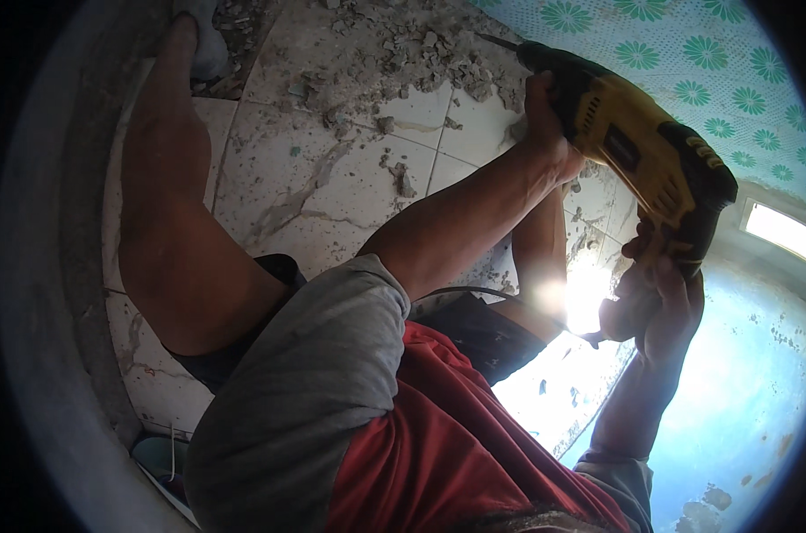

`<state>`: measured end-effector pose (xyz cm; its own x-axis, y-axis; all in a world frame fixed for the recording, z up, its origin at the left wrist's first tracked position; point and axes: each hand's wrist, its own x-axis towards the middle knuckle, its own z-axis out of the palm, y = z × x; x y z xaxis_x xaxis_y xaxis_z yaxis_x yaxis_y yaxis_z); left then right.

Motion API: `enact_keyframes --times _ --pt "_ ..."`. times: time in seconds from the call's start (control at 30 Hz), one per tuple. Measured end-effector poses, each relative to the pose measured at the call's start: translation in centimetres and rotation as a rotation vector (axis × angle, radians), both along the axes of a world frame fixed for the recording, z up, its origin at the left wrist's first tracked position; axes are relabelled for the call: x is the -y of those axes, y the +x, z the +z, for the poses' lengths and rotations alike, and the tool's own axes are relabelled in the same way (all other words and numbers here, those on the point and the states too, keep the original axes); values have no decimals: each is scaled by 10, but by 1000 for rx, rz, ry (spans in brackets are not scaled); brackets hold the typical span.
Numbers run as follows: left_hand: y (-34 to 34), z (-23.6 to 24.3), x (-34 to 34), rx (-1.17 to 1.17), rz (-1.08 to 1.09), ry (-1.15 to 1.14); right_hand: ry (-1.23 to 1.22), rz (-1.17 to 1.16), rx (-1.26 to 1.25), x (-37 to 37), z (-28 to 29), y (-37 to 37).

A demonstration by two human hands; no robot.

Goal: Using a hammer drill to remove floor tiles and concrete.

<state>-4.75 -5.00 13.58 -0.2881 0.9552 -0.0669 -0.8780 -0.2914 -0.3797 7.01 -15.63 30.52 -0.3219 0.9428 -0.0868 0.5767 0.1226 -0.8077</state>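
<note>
A yellow and black rotary hammer drill [634, 133] is held up at the right, tilted with its dark bit [500, 41] pointing to the far left. The bit's end is beside the foot of the patterned wall, over grey rubble [438, 58]; I cannot tell whether it touches. My left hand [549, 124] is closed around the front of the drill, near the chuck, its fingers partly hidden. At the drill's rear, my right hand [656, 298] wraps the handle. A dark cord [474, 290] runs behind my left arm.
Broken mortar and dust cover the white veined floor tiles [323, 178]. A wall with green flower patterns [705, 53] rises at the far right. My bare leg [167, 178] stretches along the left side. A bucket-like container [158, 455] is at the lower left. Bright light glares near my right wrist.
</note>
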Motion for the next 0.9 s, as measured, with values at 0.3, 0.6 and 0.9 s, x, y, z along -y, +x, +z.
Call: enact_keyframes --times 0.3,0.6,0.9 --pt "2 -16 -8 -92 7 7 -90 50 -60 -12 -19 15" --pt "12 -39 -2 -237 -112 -37 -140 55 -277 -11 -74 56" --pt "21 -66 -20 -345 -114 -119 -268 -14 -400 -34 -102 80"
